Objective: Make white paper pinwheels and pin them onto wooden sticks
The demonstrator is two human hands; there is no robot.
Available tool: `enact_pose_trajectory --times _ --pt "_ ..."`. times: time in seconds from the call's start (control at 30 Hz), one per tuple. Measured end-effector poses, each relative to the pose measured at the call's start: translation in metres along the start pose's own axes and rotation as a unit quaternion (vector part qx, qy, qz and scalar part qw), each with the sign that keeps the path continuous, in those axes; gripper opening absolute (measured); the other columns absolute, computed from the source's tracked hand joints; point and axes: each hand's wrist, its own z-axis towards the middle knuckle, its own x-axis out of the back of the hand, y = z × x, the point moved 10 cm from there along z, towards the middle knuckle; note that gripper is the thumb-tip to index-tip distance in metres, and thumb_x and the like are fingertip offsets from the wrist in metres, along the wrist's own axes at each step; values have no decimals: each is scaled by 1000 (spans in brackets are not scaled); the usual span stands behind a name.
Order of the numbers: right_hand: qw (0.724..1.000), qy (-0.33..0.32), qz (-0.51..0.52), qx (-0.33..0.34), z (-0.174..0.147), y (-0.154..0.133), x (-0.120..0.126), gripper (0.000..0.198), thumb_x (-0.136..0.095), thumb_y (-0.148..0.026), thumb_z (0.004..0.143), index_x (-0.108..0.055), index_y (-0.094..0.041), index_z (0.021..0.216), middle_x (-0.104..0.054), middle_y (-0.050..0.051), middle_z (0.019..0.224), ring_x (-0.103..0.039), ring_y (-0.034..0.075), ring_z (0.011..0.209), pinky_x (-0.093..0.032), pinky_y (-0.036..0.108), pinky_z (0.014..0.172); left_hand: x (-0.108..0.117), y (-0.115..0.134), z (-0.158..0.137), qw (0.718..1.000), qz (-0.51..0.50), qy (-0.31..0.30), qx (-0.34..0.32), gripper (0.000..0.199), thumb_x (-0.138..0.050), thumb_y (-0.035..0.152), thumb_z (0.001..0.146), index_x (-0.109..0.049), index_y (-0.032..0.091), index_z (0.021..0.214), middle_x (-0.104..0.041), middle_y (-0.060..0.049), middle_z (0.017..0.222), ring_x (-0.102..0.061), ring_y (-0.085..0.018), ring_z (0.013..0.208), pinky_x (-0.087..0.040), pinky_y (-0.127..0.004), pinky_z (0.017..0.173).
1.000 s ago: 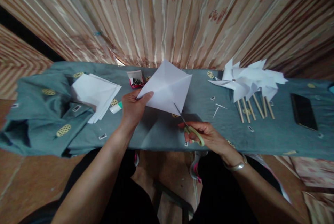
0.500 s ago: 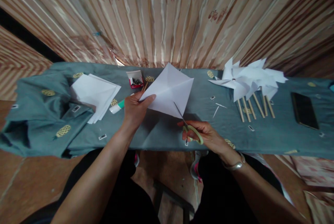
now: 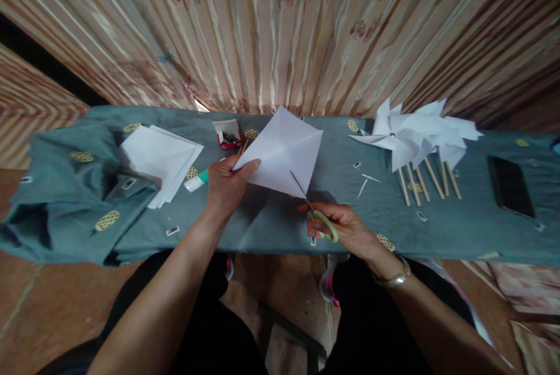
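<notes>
A creased white square of paper is held above the cloth by my left hand, which pinches its left corner with the thumb on top. My right hand grips a pair of scissors with pale green handles. One blade lies over the paper's near corner, along the diagonal crease; the other blade is mostly hidden beneath the sheet. Under and behind my left hand lies a white and green glue stick. Two thin paper slivers rest on the cloth to the right of the scissors.
A stack of white paper sheets lies at the left. Behind my left hand stands a small open red and white box of small metal pieces. Several white paper pinwheels on wooden sticks and a black phone lie right on the green cloth.
The paper and the scissors have shifted only very slightly. Both hands keep their grips, and the blade stays at the paper's near corner.
</notes>
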Motion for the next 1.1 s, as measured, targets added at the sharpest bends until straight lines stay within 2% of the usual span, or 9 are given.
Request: enact_pose_trajectory --times 0.3,0.5,0.7,0.97,1.1 --pt "1000 2 -4 0 1 3 1 54 -80 -58 72 -69 -18 106 -70 0 73 -60 12 61 -48 24 58 -9 -2 -4 999 17 -33 7 19 -80 33 68 -77 15 73 -64 2 60 -52 -12 55 -39 -23 52" --pt "1000 11 21 -9 4 10 2 58 -83 -55 68 -65 -19 109 -68 -2 70 -64 13 61 -50 25 59 -9 -2 -3 999 15 -35 7 19 -79 34 68 -77 15 72 -63 2 58 -50 -12 55 -38 -24 53" --pt "1000 10 20 -4 3 7 2 56 -82 -55 70 -63 -19 108 -69 -2 69 -63 12 58 -49 25 56 -10 -5 -3 999 19 -39 9 20 -79 34 69 -76 15 71 -62 2 58 -51 -12 55 -38 -23 52" --pt "1000 -13 -4 9 2 0 -2 57 -78 -64 71 -63 -19 104 -66 -1 70 -61 12 60 -47 23 55 -15 -11 -7 998 15 -55 19 20 -80 35 69 -77 16 73 -64 3 61 -52 -12 57 -40 -24 55" --pt "1000 -4 -1 12 2 -1 -1 61 -79 -64 70 -63 -19 108 -66 -2 69 -61 11 59 -48 23 55 -16 -13 -7 998 12 -59 27 20 -81 36 68 -77 16 73 -64 3 61 -52 -12 58 -40 -24 56"
